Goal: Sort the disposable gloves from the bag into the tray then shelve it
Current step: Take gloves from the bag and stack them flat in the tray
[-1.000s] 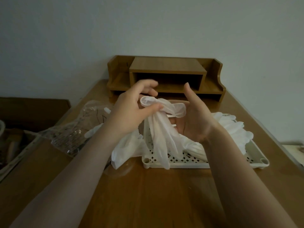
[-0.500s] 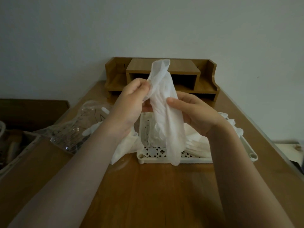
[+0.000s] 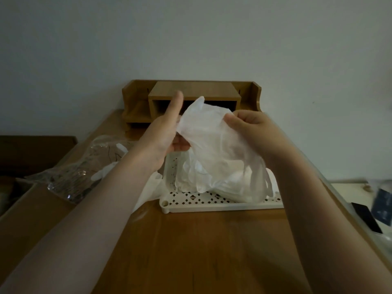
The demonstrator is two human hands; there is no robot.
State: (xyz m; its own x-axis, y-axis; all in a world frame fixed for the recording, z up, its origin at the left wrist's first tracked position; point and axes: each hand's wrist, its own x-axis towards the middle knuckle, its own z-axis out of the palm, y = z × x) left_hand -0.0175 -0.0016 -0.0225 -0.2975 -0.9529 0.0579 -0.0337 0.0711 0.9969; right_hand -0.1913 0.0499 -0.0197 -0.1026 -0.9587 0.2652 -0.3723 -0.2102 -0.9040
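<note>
1. Right hand [image 3: 254, 132] pinches the glove [image 3: 212, 145]; left hand [image 3: 163, 134] now holds its left edge, forefinger straight.
2. Glove, a narrow strip half a second ago, is spread wide above the tray [image 3: 212, 205].
3. It looks ready to lay down; bag [image 3: 84, 166] lies left.

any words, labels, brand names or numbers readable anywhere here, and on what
None can be read.
Crumpled clear plastic bag: dark marks show through it, too blurred to tell whether they are print.
Dark blue item at the right edge: motion-blurred, no text legible.
Translucent white disposable glove, white perforated plastic tray, wooden desk shelf: no print visible.
</note>
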